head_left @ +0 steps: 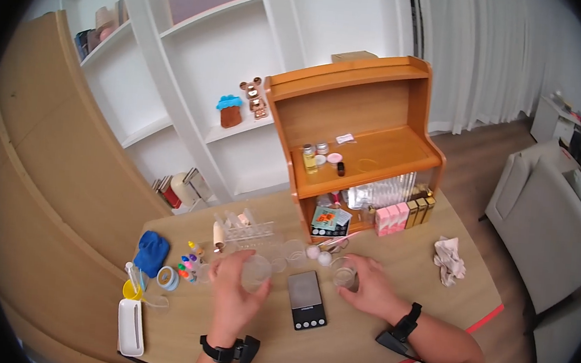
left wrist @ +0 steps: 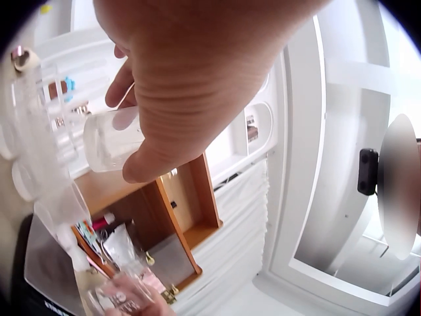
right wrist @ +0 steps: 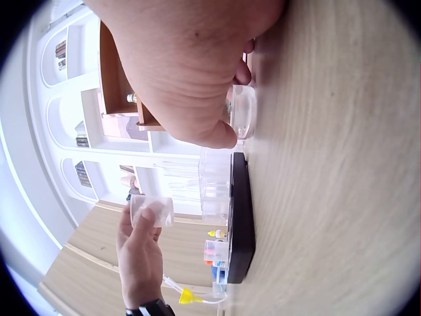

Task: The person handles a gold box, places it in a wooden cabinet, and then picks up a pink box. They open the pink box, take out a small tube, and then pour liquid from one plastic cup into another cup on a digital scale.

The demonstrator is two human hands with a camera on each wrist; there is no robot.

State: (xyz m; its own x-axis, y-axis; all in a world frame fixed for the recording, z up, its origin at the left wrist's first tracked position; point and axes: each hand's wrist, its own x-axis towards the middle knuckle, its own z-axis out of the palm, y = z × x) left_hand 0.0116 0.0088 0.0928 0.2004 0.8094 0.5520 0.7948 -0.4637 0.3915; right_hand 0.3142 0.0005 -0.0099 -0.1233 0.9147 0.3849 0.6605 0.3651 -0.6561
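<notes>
Left-hand grip: moderately wide; the left hand (head_left: 233, 288) holds the frosted cup (head_left: 255, 272) between thumb and fingers, probably to steady its wall.
Frosted cup position: raised above the table (head_left: 185, 324), roughly upright.
Right-hand grip: moderately wide; the right hand (head_left: 372, 289) curls thumb and fingers round the clear cup (head_left: 344, 276), likely to control it from the side.
Clear cup position: low, near the tabletop; contact with it cannot be told.
Scale placement: the scale (head_left: 306, 292) lies between the hands, seemingly for easy reach from either side.
Rack placement: the tube rack (head_left: 248, 232) stands behind the left hand, perhaps to keep its tubes together.
Count, held cups: two, one per hand.
Count, scale: one.
Count, white balls (head_left: 324, 258): two.
Count, yellow funnel (head_left: 131, 290): one.
Count, unheld cups (head_left: 295, 252): several; overlap prevents an exact figure.
</notes>
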